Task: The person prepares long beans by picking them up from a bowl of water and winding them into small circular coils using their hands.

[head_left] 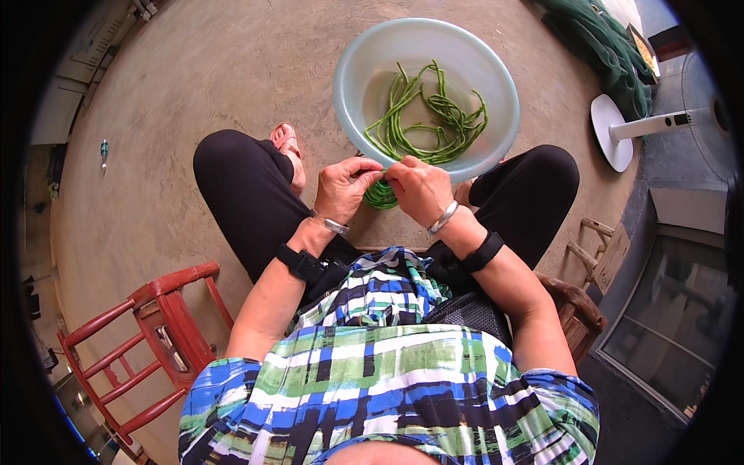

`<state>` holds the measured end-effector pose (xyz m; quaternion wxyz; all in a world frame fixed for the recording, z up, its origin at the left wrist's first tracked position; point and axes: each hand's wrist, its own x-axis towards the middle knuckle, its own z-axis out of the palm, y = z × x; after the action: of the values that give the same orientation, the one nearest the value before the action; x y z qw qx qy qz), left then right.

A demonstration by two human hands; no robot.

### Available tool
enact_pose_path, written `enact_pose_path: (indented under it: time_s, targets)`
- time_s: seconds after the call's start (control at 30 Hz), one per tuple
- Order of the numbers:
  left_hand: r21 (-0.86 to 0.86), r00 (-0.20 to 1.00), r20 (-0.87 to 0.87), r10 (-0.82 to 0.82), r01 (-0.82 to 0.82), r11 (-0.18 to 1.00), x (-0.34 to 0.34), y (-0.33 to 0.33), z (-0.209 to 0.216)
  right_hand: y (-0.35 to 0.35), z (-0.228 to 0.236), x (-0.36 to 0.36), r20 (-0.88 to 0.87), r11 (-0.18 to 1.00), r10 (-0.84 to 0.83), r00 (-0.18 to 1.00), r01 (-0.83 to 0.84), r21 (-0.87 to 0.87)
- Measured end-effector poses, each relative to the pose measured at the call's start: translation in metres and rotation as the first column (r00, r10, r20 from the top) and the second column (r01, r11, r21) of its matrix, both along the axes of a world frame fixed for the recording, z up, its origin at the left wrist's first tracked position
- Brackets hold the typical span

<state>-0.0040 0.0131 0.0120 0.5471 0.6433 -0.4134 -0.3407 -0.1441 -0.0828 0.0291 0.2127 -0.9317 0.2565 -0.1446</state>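
Note:
Long green beans (399,116) lie tangled in a wide, pale blue plastic basin (353,58) on the floor in front of me. At its near rim, my left hand (339,191) and my right hand (422,191) meet, fingertips close together. Both are closed in a pinch on a long green bean, of which only a small bit shows between the fingers. Just below the fingertips, a coiled bunch of long green beans (380,197) is partly covered by my hands; what it rests on is hidden.
My knees flank the basin. On the left stands a red wooden chair (174,325). To the right are a white fan base (612,132), a small wooden stool (608,256) and dark green netting (608,58). A small green bottle-like object (104,153) sits on the concrete floor (194,85).

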Motion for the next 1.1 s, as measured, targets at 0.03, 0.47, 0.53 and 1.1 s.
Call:
enact_pose_path:
  time_s: [0.03, 0.47, 0.53, 1.1]
  targets:
    - [0.0, 1.0, 0.0, 0.0, 0.0, 1.0, 0.0, 0.0, 0.0, -0.002, 0.002, -0.001, 0.038, 1.0, -0.014, 0.999, 0.013, 0.012]
    - [0.049, 0.98, 0.194, -0.04, 0.031, 0.998, 0.0, 0.001, 0.001, 0.004, -0.007, 0.003, 0.063, 0.997, 0.027, 0.998, -0.022, -0.077]
    - [0.069, 0.986, 0.163, -0.038, 0.027, 0.997, 0.001, 0.0, 0.0, 0.005, -0.002, 0.004, 0.035, 0.997, 0.015, 0.999, -0.013, -0.071]
    - [0.062, 0.996, 0.064, -0.065, 0.061, 0.996, 0.0, -0.001, -0.005, 0.001, -0.006, 0.002, 0.07, 0.999, -0.033, 0.997, 0.033, -0.005]
